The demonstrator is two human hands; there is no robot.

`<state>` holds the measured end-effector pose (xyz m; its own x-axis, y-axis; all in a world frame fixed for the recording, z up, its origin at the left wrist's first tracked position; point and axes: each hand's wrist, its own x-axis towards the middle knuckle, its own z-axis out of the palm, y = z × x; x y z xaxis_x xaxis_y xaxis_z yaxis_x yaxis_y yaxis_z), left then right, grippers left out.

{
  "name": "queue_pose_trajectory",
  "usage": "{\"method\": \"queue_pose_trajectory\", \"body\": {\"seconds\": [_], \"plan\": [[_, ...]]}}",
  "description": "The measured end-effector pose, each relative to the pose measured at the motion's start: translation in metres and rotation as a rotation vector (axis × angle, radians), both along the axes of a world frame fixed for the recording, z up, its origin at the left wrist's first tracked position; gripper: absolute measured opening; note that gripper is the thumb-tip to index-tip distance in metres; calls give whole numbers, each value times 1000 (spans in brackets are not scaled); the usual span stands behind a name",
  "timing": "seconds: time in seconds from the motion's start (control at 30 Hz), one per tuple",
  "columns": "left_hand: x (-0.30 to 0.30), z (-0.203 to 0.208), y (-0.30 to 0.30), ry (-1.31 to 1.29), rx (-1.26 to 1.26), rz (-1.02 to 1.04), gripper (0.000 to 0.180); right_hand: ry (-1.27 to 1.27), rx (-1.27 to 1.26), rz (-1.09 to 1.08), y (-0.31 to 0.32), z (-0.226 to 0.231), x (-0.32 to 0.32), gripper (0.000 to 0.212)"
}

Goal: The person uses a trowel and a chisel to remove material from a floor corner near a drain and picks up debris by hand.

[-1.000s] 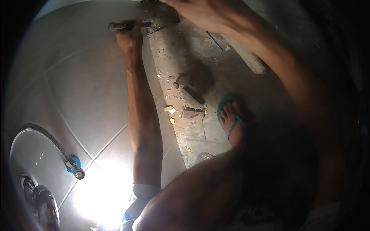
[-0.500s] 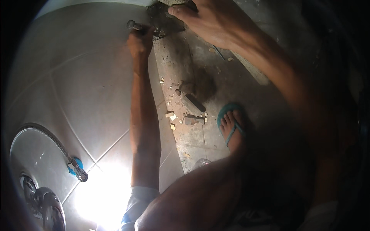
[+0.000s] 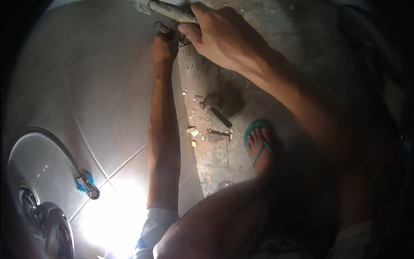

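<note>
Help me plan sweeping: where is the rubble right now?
In the head view, the rubble lies on the floor near the middle, right of the left forearm and left of the sandal.

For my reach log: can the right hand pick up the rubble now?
Probably not while it's full: the right hand grips a pale bar, though nothing visible blocks its path to the rubble.

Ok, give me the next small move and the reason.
Perhaps tap the metal tool with the stick: the left hand grips the tool, one end showing past the fist, and the right hand holds the stick near that end.
</note>
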<state>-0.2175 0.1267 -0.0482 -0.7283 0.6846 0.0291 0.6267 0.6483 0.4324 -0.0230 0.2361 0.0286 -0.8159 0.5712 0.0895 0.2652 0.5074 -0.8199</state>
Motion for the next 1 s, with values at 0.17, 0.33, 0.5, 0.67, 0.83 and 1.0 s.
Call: {"method": "queue_pose_trajectory", "body": {"seconds": [0.17,0.33,0.5,0.67,0.83,1.0], "plan": [[-2,-9,2,3,60,-135,23,-156,69,111,15,-8,-9,36],[-12,-8,1,57,-55,-31,26,29,33,-28,7,5,-13,35],[-8,-15,10,10,62,-131,33,-264,96,170,15,12,-17,34],[-10,6,0,-34,-36,-122,23,-46,-16,19,8,27,-14,35],[-16,19,-12,-224,164,-277,13,-23,-254,129,24,45,2,33],[-24,-2,-7,-342,134,-315,11,-140,-281,167,29,46,16,34]]}}
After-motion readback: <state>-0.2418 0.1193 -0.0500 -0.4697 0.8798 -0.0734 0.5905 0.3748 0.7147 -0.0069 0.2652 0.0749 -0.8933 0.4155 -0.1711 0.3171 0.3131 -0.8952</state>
